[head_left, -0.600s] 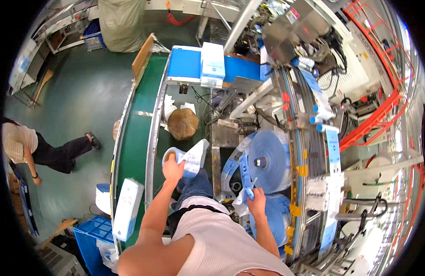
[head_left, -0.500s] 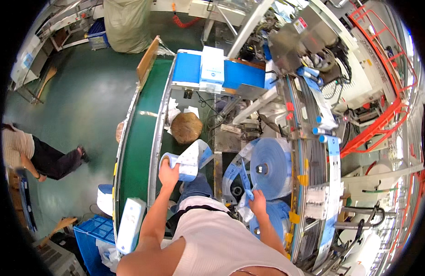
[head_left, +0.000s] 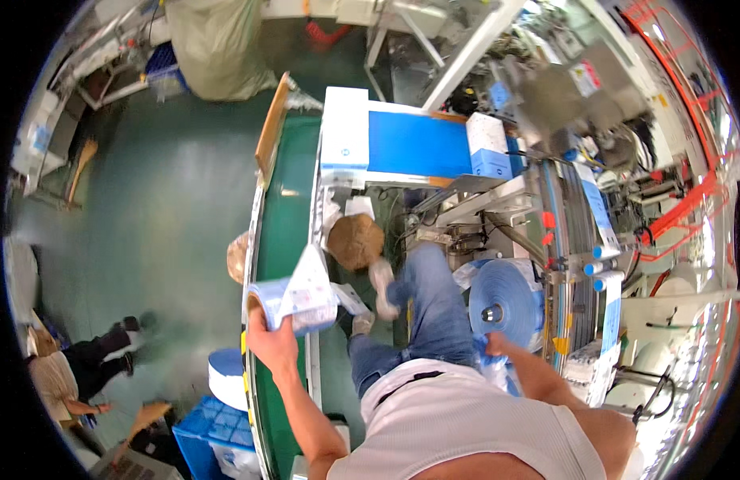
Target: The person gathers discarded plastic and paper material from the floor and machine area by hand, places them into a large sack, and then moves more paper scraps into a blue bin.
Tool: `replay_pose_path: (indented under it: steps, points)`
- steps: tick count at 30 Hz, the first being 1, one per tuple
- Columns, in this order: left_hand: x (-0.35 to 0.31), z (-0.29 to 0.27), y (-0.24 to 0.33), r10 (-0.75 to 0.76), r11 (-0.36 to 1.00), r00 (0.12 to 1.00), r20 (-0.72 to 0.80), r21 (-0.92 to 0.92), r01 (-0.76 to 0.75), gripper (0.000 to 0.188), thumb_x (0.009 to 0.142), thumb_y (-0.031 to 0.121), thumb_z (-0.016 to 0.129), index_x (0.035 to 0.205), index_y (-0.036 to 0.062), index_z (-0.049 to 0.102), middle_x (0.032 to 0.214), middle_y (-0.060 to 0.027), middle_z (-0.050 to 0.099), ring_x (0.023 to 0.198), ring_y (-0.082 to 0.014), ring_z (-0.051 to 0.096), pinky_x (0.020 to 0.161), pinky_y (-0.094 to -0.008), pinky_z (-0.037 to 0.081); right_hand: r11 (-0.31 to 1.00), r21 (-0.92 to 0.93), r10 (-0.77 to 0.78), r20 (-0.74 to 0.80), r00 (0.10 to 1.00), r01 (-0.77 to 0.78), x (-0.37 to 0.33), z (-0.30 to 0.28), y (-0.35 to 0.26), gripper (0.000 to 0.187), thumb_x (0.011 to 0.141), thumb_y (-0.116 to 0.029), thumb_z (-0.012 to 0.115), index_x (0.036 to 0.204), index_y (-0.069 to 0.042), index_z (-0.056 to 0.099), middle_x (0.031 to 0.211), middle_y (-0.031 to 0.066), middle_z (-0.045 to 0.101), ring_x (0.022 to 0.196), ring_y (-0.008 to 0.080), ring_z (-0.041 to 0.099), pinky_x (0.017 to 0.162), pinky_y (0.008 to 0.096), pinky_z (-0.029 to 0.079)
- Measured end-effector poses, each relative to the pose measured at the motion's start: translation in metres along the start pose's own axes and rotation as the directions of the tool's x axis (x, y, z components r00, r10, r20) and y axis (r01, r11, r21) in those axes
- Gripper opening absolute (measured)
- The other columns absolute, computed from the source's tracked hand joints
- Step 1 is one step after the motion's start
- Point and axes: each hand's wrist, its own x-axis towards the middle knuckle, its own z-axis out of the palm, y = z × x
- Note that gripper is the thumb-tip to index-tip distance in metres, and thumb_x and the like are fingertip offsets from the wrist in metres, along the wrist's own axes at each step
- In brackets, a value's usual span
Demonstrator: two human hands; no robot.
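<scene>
My left hand (head_left: 274, 347) grips one end of a small roll of blue-and-white printed film (head_left: 312, 307), holding it above the green conveyor belt. The roll's brown core shows at the hand's end, and a loose white flap of film stands up from it. Low on the right, my right hand (head_left: 498, 346) is closed on crumpled blue-and-white film (head_left: 500, 372); its fingers are partly hidden. Just beyond that hand, a large blue film roll (head_left: 506, 296) sits on a metal spindle.
The green conveyor (head_left: 288, 216) runs along my left. Two white-and-blue packs, one nearer (head_left: 344, 132) and one at the right end (head_left: 490, 152), stand on the blue belt (head_left: 418, 144). A round brown stool top (head_left: 355, 242) lies ahead. A co-worker (head_left: 78, 376) is at the far left.
My left hand has carried the small roll left, over the green conveyor. My right hand has drawn back with the crumpled film. My view has shifted, and a second pack now shows on the blue belt.
</scene>
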Motion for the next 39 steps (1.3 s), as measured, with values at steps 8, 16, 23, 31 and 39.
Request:
replay_pose_path:
  steps: [8, 16, 23, 31, 39]
  points:
    - [0.111, -0.006, 0.042, 0.006, 0.998, 0.682, -0.731, -0.04, -0.051, 0.017, 0.087, -0.002, 0.068, 0.102, -0.0066, 0.064, 0.092, -0.0065, 0.068, 0.083, -0.0131, 0.062, 0.075, -0.0274, 0.05, 0.945, -0.294, 0.004, 0.456, 0.89, 0.146, 0.134, -0.248, -0.076, 0.049, 0.068, -0.019, 0.075, 0.115, -0.007, 0.072, 0.105, 0.0199, 0.073, 0.097, 0.0339, 0.071, 0.081, 0.0459, 0.056]
    - [0.227, 0.004, 0.126, 0.267, 0.951, 0.502, -0.823, 0.309, 0.001, 0.015, 0.09, 0.002, 0.068, 0.103, -0.0058, 0.064, 0.092, -0.0034, 0.067, 0.082, -0.0095, 0.057, 0.072, -0.025, 0.047, 0.801, -0.406, -0.085, 0.65, 0.755, 0.44, 0.214, -0.359, -0.127, 0.042, 0.068, -0.028, 0.075, 0.098, 0.002, 0.075, 0.097, 0.0238, 0.073, 0.091, 0.0366, 0.071, 0.078, 0.0446, 0.056]
    - [0.24, -0.054, 0.273, 0.037, 0.999, 0.31, -0.95, 0.033, -0.018, 0.045, 0.104, 0.032, 0.053, 0.12, -0.0091, 0.059, 0.111, -0.0167, 0.064, 0.099, -0.0202, 0.058, 0.086, -0.0359, 0.049, 0.754, -0.38, -0.118, 0.723, 0.68, 0.535, 0.159, -0.437, -0.129, 0.051, 0.073, -0.025, 0.068, 0.118, -0.002, 0.07, 0.11, 0.0191, 0.073, 0.1, 0.0367, 0.07, 0.084, 0.0455, 0.057]
    - [0.205, -0.121, 0.258, 0.004, 0.94, 0.248, -0.969, 0.089, 0.329, 0.048, 0.102, 0.034, 0.054, 0.115, -0.0114, 0.056, 0.116, -0.026, 0.062, 0.101, -0.0344, 0.062, 0.088, -0.0456, 0.05, 0.81, -0.426, -0.128, 0.544, 0.83, 0.404, 0.171, -0.557, -0.225, 0.041, 0.068, -0.017, 0.072, 0.103, 0.004, 0.073, 0.107, 0.0219, 0.073, 0.097, 0.0365, 0.071, 0.083, 0.044, 0.057]
    - [0.185, -0.142, -0.034, -0.511, 0.56, 0.453, -0.731, 0.117, 0.82, 0.079, 0.097, 0.064, 0.051, 0.093, -0.0131, 0.069, 0.089, -0.03, 0.071, 0.077, -0.0446, 0.068, 0.066, -0.0524, 0.053, 0.93, -0.133, -0.313, 0.199, 0.929, 0.342, 0.153, -0.567, -0.3, 0.043, 0.072, -0.021, 0.069, 0.11, 0.0, 0.072, 0.109, 0.025, 0.071, 0.101, 0.0391, 0.069, 0.085, 0.0442, 0.056]
